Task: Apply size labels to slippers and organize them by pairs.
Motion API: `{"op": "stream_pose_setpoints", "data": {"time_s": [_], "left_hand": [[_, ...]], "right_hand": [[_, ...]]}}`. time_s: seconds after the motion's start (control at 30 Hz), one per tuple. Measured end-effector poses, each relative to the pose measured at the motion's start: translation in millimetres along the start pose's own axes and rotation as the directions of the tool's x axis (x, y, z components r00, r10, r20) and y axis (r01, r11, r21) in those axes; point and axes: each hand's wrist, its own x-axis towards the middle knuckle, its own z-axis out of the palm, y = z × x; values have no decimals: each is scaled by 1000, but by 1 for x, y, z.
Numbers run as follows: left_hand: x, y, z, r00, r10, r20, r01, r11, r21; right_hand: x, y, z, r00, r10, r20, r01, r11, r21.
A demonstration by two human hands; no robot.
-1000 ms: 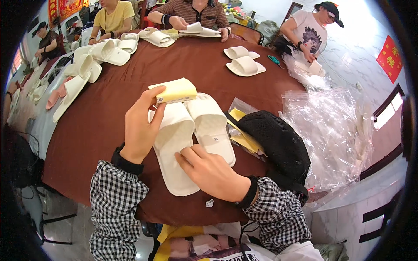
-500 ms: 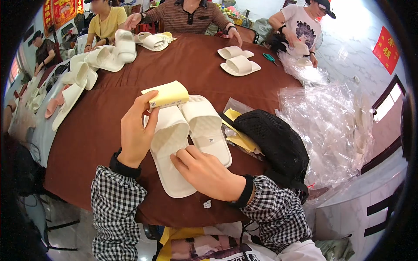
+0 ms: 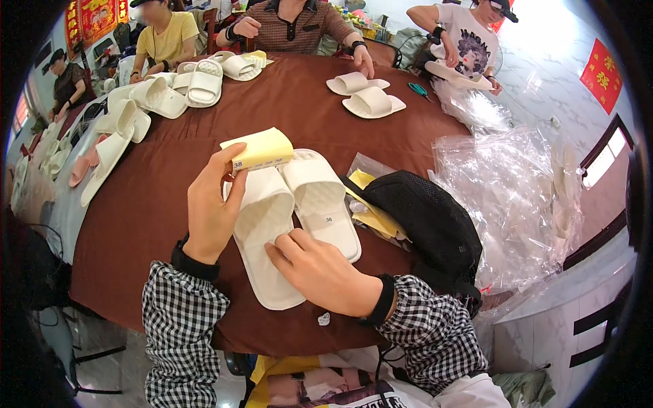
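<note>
I see the left hand (image 3: 212, 207) stretched forward in a thumb-and-finger grip, the wrist (image 3: 204, 249) nearly straight, while the right hand (image 3: 325, 270) angles inward, closer to the body (image 3: 320, 382), its knuckles (image 3: 313, 251) up and its fingers (image 3: 286, 246) curled.

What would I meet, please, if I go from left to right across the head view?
Pink slipper, left grip, near pair of white slippers, black mesh bag, clear plastic bags, red wall banner.

Numerals mark the yellow label sheet (image 3: 262, 146), the sticker (image 3: 328, 219) on the white slipper (image 3: 337, 239) and the paper scrap (image 3: 324, 319) on the desk (image 3: 388, 153). The red wall banner (image 3: 601, 76) bears gold characters.
</note>
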Motion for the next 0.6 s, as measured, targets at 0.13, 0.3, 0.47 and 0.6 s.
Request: {"op": "stream_pose_setpoints", "data": {"time_s": [0.13, 0.3, 0.47, 0.6], "left_hand": [[0, -2, 1, 1000, 5, 3, -5, 1000, -1], [-1, 0, 2, 1000, 1, -5, -1, 1000, 10], [-1, 0, 1, 1000, 17, -11, -17, 1000, 11], [0, -2, 2, 1000, -19, -1, 19, 1000, 2]], "right_hand": [[-2, 1, 0, 1000, 18, 21, -17, 999, -27], [-1, 1, 1, 1000, 18, 1, -18, 1000, -12], [-2, -3, 3, 1000, 13, 0, -13, 999, -36], [-3, 7, -3, 997, 32, 72, -38, 996, 83]]}}
